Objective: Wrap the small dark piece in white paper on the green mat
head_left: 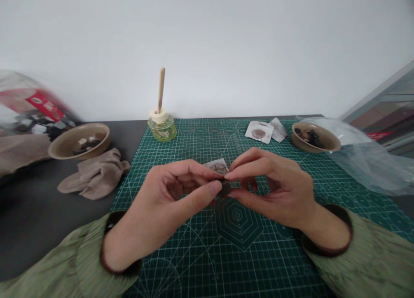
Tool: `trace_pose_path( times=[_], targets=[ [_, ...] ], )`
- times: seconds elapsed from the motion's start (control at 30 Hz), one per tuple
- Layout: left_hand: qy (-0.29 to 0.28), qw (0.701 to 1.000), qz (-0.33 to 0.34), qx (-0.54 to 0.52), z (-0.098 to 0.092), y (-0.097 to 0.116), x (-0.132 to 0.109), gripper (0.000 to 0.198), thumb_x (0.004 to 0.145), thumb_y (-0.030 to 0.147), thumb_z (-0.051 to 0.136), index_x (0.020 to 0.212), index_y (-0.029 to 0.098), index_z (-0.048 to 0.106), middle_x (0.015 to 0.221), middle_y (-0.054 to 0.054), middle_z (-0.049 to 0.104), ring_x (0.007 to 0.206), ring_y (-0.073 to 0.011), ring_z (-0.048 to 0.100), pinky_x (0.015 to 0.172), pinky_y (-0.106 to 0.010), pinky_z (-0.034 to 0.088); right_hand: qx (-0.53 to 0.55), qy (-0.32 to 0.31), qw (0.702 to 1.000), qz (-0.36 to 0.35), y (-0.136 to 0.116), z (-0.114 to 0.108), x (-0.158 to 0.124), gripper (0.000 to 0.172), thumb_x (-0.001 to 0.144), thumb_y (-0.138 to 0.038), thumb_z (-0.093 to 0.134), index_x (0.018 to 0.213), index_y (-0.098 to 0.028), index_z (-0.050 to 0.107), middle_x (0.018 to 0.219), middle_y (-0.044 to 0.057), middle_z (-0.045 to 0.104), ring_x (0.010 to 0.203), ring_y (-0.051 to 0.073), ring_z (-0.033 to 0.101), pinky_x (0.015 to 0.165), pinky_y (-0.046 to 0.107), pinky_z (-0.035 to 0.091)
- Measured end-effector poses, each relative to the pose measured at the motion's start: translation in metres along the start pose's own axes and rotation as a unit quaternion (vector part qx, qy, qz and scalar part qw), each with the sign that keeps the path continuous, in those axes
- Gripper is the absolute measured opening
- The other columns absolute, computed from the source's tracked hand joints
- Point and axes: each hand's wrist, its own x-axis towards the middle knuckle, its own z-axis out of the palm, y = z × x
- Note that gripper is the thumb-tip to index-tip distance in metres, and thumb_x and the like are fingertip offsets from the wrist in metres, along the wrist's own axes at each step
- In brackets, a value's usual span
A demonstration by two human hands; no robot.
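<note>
Over the middle of the green mat (181,259), the left hand (173,203) and right hand (280,188) pinch one small dark piece (224,189), fingers nearly closed about it. Held only by their ends, it might drop if both pinches loosened.

A dark tabletop (35,199) is partly covered by a green cutting mat (252,268), with a tan bowl (60,147) and crumpled brownish cloth (103,173) set at left.

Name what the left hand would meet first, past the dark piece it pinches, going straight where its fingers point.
Probably the fingers of the right hand, just across the dark piece; exact depth is unclear.
</note>
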Motion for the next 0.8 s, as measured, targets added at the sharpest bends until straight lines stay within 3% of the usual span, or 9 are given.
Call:
trace_pose_path(
  times=[0.17, 0.27, 0.37, 0.57, 0.7, 0.8],
  targets=[
    [-0.001, 1.0, 0.007, 0.026, -0.003, -0.001, -0.002, 0.006, 0.092, 0.022, 0.091, 0.088, 0.022, 0.096, 0.077, -0.003, 0.086, 0.072, -0.0126, 0.077, 0.069, -0.014, 0.063, -0.006, 0.005, 1.0, -0.014, 0.001, 0.0, 0.001, 0.021, 0.099, -0.015, 0.094, 0.117, -0.019, 0.082, 0.107, 0.006, 0.085, 0.091, 0.015, 0.079, 0.073, 0.024, 0.065],
    [0.0, 1.0, 0.008, 0.023, -0.005, -0.003, -0.004, 0.007, 0.096, 0.027, 0.091, 0.094, 0.023, 0.097, 0.082, -0.004, 0.089, 0.076, -0.0137, 0.079, 0.072, -0.015, 0.065, -0.004, 0.003, 1.0, -0.009, 0.001, 0.0, 0.001, 0.021, 0.099, -0.015, 0.094, 0.116, -0.019, 0.082, 0.107, 0.006, 0.084, 0.084, 0.013, 0.077, 0.066, 0.023, 0.062],
    [-0.005, 1.0, 0.011, 0.012, -0.006, -0.004, -0.006, 0.007, 0.093, 0.022, 0.093, 0.098, 0.025, 0.097, 0.086, -0.003, 0.091, 0.079, -0.0135, 0.082, 0.074, -0.014, 0.066, 0.001, 0.004, 1.0, -0.004, 0.001, 0.0, 0.001, 0.02, 0.1, -0.015, 0.093, 0.117, -0.018, 0.082, 0.107, 0.006, 0.083, 0.077, 0.011, 0.074, 0.062, 0.021, 0.061],
    [-0.01, 0.999, 0.032, 0.025, -0.003, -0.003, -0.003, 0.031, 0.076, 0.004, 0.096, 0.101, 0.023, 0.094, 0.087, -0.002, 0.092, 0.077, -0.0134, 0.086, 0.073, -0.013, 0.068, 0.014, 0.008, 1.0, -0.003, 0.001, 0.001, 0.001, 0.019, 0.1, -0.013, 0.092, 0.116, -0.017, 0.082, 0.106, 0.006, 0.082, 0.077, 0.01, 0.073, 0.06, 0.018, 0.06],
    [0.011, 0.999, 0.037, 0.038, -0.002, -0.006, -0.004, 0.025, 0.076, 0.006, 0.097, 0.096, 0.021, 0.092, 0.087, -0.004, 0.092, 0.078, -0.0183, 0.088, 0.074, -0.02, 0.072, 0.012, 0.009, 1.0, 0.0, 0.0, 0.001, 0.001, 0.021, 0.099, -0.012, 0.091, 0.117, -0.019, 0.081, 0.106, 0.005, 0.082, 0.075, 0.01, 0.072, 0.06, 0.019, 0.059],
    [0.017, 0.998, 0.039, 0.048, -0.005, -0.011, 0.0, 0.019, 0.079, 0.011, 0.097, 0.094, 0.021, 0.091, 0.092, -0.007, 0.093, 0.083, -0.022, 0.089, 0.079, -0.026, 0.074, 0.013, 0.006, 1.0, 0.014, 0.006, 0.001, -0.002, 0.034, 0.098, -0.02, 0.094, 0.127, -0.021, 0.077, 0.11, 0.004, 0.083, 0.07, 0.01, 0.07, 0.059, 0.021, 0.058]
  ],
)
